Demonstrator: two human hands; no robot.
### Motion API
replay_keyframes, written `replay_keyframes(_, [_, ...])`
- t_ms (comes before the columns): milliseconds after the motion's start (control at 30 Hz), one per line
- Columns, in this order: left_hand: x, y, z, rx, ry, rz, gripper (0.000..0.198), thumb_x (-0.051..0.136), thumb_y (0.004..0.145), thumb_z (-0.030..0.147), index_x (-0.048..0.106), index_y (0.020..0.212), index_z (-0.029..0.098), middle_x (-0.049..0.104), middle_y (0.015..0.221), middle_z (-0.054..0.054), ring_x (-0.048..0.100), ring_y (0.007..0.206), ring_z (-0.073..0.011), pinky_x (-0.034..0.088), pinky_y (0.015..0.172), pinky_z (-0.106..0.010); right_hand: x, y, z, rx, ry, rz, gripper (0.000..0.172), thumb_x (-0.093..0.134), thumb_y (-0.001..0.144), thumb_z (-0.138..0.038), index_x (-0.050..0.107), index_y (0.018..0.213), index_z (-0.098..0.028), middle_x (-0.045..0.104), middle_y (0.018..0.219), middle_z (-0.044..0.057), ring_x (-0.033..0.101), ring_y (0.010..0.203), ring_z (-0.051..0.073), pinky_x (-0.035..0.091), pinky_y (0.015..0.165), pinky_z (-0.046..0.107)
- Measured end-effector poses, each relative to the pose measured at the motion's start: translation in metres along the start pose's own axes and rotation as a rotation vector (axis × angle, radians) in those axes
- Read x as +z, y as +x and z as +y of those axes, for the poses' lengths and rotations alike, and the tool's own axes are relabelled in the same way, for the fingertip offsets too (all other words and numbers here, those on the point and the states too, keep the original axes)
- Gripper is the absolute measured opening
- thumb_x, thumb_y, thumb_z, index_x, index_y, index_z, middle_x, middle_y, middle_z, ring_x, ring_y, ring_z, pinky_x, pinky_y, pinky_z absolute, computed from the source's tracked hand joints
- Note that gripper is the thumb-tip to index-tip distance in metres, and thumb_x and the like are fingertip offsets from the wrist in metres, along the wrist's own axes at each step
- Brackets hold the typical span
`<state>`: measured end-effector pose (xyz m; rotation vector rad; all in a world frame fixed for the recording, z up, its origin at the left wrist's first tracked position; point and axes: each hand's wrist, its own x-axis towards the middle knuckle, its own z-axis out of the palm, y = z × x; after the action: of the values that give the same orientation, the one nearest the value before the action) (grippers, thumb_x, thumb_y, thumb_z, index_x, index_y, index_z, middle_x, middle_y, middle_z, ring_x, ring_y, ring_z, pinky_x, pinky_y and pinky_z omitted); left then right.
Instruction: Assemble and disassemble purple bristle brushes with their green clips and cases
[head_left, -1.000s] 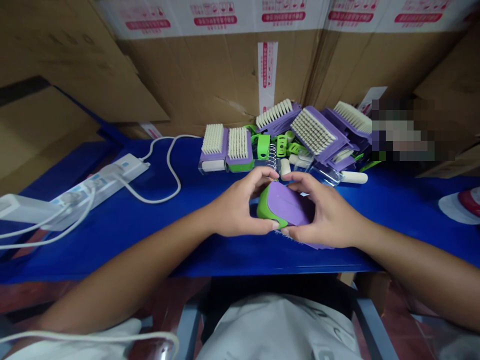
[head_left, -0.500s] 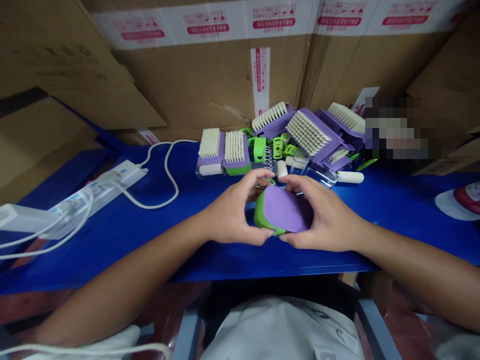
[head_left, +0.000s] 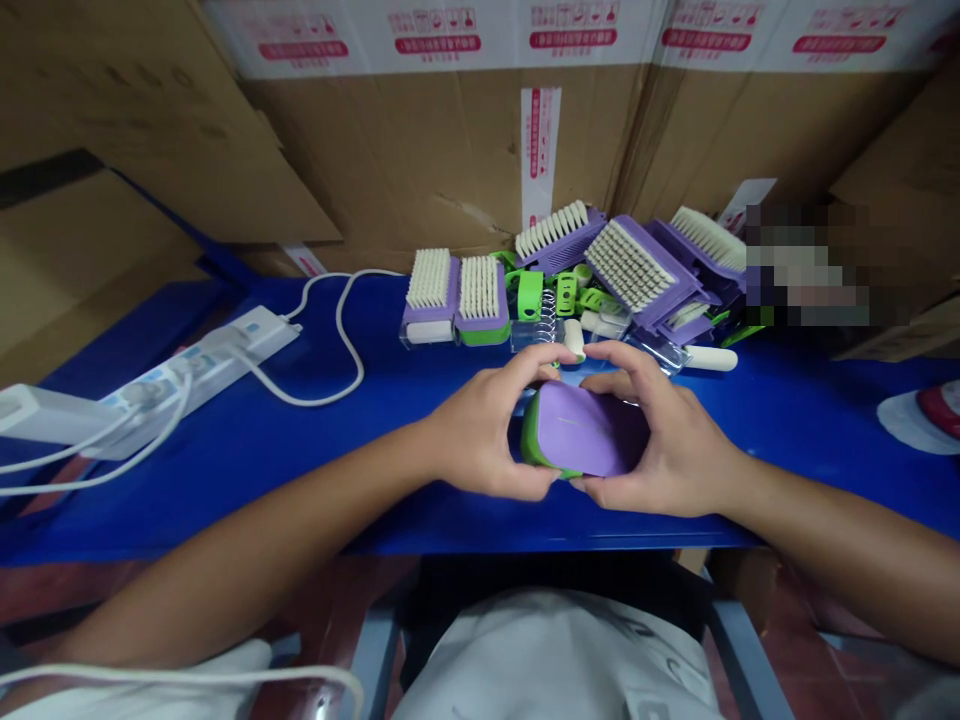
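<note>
A purple and green brush body [head_left: 581, 425], its smooth purple face turned up, is held level between both hands above the front of the blue table. My left hand [head_left: 499, 425] grips its left end, thumb below and fingers curled over the far side. Around the right end my right hand [head_left: 667, 440] is closed, its thumb near the left thumb. The underside is out of sight. Just beyond the fingers lie a short white cylinder [head_left: 574, 338], a metal spring [head_left: 548, 312] and green plastic parts [head_left: 530, 296].
Purple brush heads with white bristles [head_left: 634, 265] are heaped at the back against cardboard boxes [head_left: 420, 150]. Two more brushes [head_left: 480, 290] stand left of the heap. A power strip [head_left: 202, 375] with white cables lies left on the blue table [head_left: 360, 510]. A red-and-white object [head_left: 926, 415] is far right.
The view has shifted a little. Both hands and the brush body sit slightly further right and lower in the picture, and the purple face is tipped a little differently. The grip looks the same.
</note>
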<state>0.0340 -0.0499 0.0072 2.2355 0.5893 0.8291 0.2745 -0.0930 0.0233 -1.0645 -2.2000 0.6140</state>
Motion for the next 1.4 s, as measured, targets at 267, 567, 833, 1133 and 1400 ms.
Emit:
replay_keyframes(267, [0.001,-0.001,-0.001,-0.015,-0.009,0.015,0.086,0.084,0.064,0.033,0.044,0.141,0.025,0.071,0.123,-0.008,0.073,0.112,-0.0303,0.059,0.094,-0.04,0.001,0.001,0.0,0.011,-0.044,0.0,0.099,0.087,0.066,-0.038,0.033,0.148,-0.025,0.074,0.115,0.01,0.077,0.102,0.034,0.066,0.079,0.045])
replay_keyframes(567, [0.009,0.005,-0.012,-0.069,-0.164,0.004,0.088,0.091,0.064,0.038,0.045,0.138,0.026,0.069,0.125,-0.01,0.071,0.115,-0.0308,0.056,0.102,-0.045,-0.007,0.007,0.004,0.044,-0.061,-0.06,0.092,0.089,0.067,-0.05,0.042,0.142,-0.024,0.074,0.123,0.013,0.075,0.112,0.036,0.064,0.087,0.048])
replay_keyframes(833, [-0.006,0.003,-0.017,-0.189,-0.25,0.044,0.074,0.09,0.066,0.034,0.051,0.128,0.025,0.065,0.13,-0.011,0.069,0.119,-0.0279,0.056,0.103,-0.043,-0.03,0.007,0.01,0.141,-0.183,-0.317,0.093,0.083,0.072,-0.043,0.044,0.153,-0.017,0.062,0.148,0.019,0.069,0.124,0.041,0.059,0.1,0.056])
replay_keyframes(1133, [-0.002,0.001,0.003,-0.131,0.284,0.106,0.066,0.07,0.073,0.031,0.057,0.135,0.012,0.068,0.138,-0.017,0.068,0.124,-0.0323,0.055,0.109,-0.044,-0.008,0.0,0.003,0.013,-0.262,-0.068,0.075,0.071,0.084,-0.044,0.049,0.148,-0.013,0.062,0.145,0.022,0.069,0.122,0.04,0.061,0.095,0.056])
replay_keyframes(1400, [0.013,-0.001,-0.002,-0.138,0.329,0.081,0.065,0.061,0.079,0.023,0.048,0.141,0.009,0.063,0.142,-0.02,0.063,0.133,-0.0302,0.052,0.114,-0.044,-0.002,-0.003,0.0,-0.194,-0.375,-0.075,0.06,0.069,0.086,-0.039,0.057,0.139,-0.012,0.064,0.143,0.024,0.069,0.122,0.041,0.062,0.095,0.056])
